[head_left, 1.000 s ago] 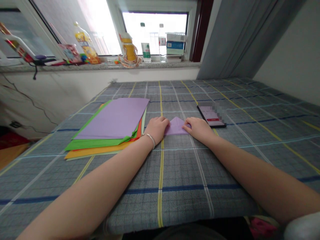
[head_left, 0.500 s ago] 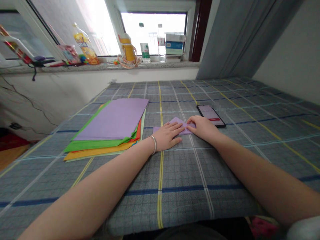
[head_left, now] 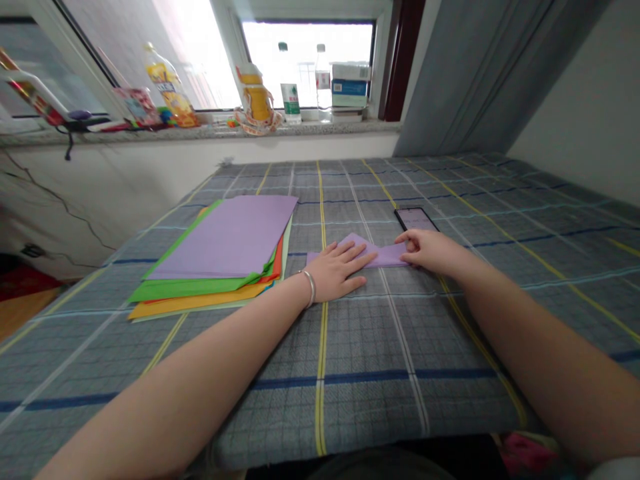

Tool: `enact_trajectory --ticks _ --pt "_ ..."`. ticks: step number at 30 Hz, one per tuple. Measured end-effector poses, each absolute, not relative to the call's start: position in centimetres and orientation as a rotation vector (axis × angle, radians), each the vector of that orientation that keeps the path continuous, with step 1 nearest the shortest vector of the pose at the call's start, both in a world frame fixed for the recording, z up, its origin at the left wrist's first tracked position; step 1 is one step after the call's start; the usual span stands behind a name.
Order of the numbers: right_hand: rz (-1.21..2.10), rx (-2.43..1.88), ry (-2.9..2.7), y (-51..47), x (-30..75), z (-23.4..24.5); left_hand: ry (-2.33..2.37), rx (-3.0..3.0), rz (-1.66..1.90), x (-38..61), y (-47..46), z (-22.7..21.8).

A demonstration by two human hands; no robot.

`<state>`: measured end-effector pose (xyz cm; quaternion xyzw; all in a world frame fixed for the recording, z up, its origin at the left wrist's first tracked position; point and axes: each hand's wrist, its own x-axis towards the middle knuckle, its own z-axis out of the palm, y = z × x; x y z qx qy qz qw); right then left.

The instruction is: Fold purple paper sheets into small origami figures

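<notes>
The folded purple paper [head_left: 389, 256] lies on the plaid cloth [head_left: 350, 333] in front of the person, a low strip with a peak rising at its far side. The left hand [head_left: 336, 272] rests open across its left and middle part, palm down and fingers spread, so that grip has hold of nothing and appears only to press. The right hand [head_left: 434, 252] is at the strip's right end with thumb and forefinger bent nearly together; whether that grip truly pinches the paper or merely touches its edge, I cannot tell. The likeliest trouble is a crooked crease: if the right fingers draw sideways while the left palm bears down unevenly, the layers could shift against each other. The cloth beneath looks soft, so it may give under pressure and leave the fold blunt, or ruck up and carry the paper along. A sharp tug at the thin right end could tear or crumple it. The phone [head_left: 418, 217] lies just beyond the right hand, which partly hides it, and a careless outward sweep might knock it. The stack of coloured sheets [head_left: 227, 237] sits farther left, near the left wrist, where a backward elbow or forearm movement could skew it.
</notes>
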<state>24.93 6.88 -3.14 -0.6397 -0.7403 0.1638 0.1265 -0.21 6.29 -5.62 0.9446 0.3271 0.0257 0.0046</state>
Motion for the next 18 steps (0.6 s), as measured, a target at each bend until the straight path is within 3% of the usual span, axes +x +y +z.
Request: enact_trajectory --ticks 7,18 --pt "0.853 -1.973 -1.976 6.23 24.47 -2.62 1.014 2.999 0.092 -0.26 6.01 -5.45" --pt "0.967 -1.955 -1.956 6.45 24.19 -2.54 1.009 3.068 0.165 -0.26 5.79 -5.65"
